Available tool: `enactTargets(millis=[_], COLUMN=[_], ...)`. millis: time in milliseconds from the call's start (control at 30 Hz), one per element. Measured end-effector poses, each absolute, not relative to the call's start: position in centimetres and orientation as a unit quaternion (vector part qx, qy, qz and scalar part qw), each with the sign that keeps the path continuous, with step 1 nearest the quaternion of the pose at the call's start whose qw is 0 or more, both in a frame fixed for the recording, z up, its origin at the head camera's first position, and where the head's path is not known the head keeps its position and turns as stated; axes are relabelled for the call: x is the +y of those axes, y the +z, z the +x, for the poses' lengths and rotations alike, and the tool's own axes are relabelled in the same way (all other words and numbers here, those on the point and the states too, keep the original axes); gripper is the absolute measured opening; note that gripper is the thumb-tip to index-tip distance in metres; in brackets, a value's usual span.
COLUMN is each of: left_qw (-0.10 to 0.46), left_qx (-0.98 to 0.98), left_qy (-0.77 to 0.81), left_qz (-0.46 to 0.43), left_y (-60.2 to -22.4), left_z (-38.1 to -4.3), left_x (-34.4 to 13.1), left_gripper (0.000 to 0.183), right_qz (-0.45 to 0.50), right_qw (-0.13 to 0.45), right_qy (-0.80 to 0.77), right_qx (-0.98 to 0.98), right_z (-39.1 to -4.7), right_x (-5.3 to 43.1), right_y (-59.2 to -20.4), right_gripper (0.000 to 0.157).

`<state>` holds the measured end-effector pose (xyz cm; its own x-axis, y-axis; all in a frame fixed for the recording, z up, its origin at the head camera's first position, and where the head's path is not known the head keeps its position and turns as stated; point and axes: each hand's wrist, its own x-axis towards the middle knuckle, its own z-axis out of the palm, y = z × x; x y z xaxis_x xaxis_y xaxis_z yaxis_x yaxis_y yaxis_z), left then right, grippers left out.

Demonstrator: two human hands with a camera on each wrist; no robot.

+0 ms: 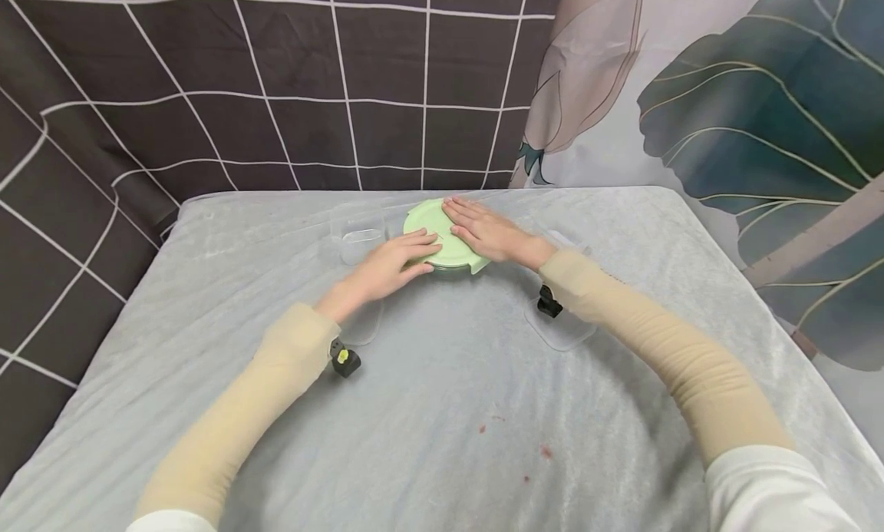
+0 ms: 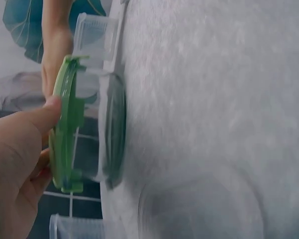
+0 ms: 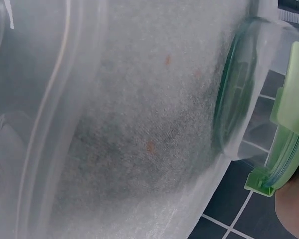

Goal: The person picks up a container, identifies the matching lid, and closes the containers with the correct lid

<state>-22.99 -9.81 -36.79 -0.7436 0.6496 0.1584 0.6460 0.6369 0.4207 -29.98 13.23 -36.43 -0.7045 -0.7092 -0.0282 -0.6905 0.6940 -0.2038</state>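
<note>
Grey cloth spreads widest, and at its far middle stands a round glass bowl topped by a pale green lid. Flat upon that lid, fingers extended, rest the left hand on its left and the right hand on its right, slightly apart; a smaller clear plastic container stands just left, and tiny reddish spots mark the nearer cloth.

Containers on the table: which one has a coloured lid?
The round container under the left hand and right hand: its lid is green, while the other containers are colourless.
</note>
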Motion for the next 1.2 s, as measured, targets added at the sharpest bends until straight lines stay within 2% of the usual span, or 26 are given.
enactTargets(millis=[300,533,767,1067,1200], left_qw=[0.023,0.032,0.01,-0.071,-0.076], left_qx=[0.871,0.875,0.872,0.864,0.873], left_qy=[0.243,0.22,0.207,0.155,0.137], left_qz=[0.427,0.43,0.443,0.473,0.461], left_y=[-36.0,-35.1,-34.9,-35.6,-35.8], left_z=[-23.5,-23.8,-24.2,-24.4,-24.2], left_x=[-12.4,-12.7,-12.2,-11.7,-11.5], left_gripper=[0.04,0.039,0.039,0.038,0.041], right_qz=[-0.384,-0.382,-0.385,-0.385,-0.383], right_qw=[0.053,0.049,0.037,0.03,0.031], right_qy=[-0.088,-0.097,-0.098,-0.104,-0.105], right_qx=[0.917,0.918,0.917,0.916,0.917], right_z=[-29.8,-29.8,-30.0,-30.0,-30.0], right_x=[13.3,13.3,13.3,13.3,13.2], right_y=[-36.5,-36.6,-36.9,-37.1,-37.1], right_gripper=[0.055,0.055,0.055,0.054,0.054])
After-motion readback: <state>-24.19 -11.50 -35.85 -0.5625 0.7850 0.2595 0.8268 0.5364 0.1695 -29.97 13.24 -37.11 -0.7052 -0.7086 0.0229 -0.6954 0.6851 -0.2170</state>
